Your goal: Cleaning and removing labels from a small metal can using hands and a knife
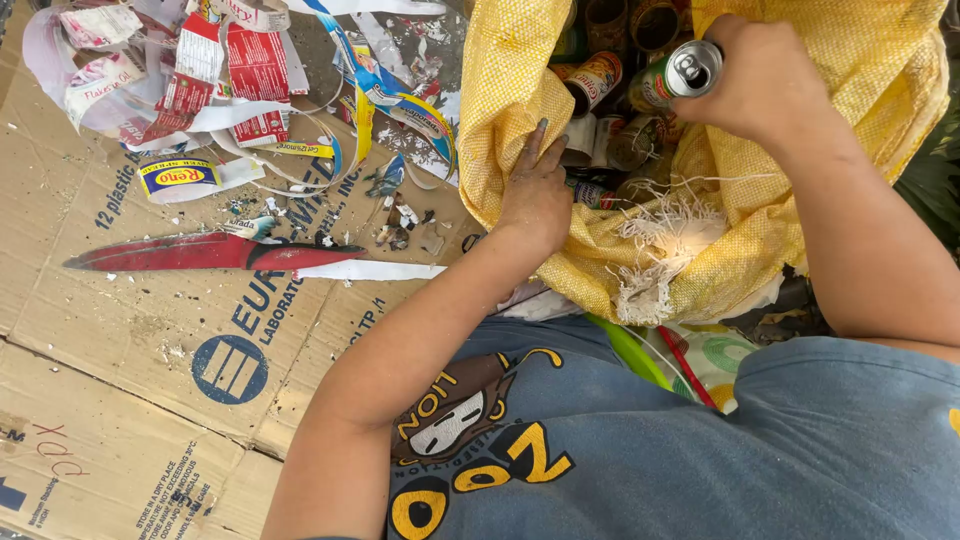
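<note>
A yellow woven sack (510, 100) lies open in front of me, with several tin cans (595, 80) inside it. My left hand (537, 190) rests on the sack's near-left edge, fingers on the fabric, holding the opening. My right hand (755, 80) is shut on a green drink can (680, 75), its silver top showing, held over the sack's mouth. A frayed white fringe (665, 235) hangs from the sack's torn front edge.
A red knife (210, 252) lies on flattened cardboard (150, 350) to the left. Torn paper can labels (230, 80) and strips are heaped at the upper left, with small scraps around them. My blue printed shirt (600, 450) fills the lower right.
</note>
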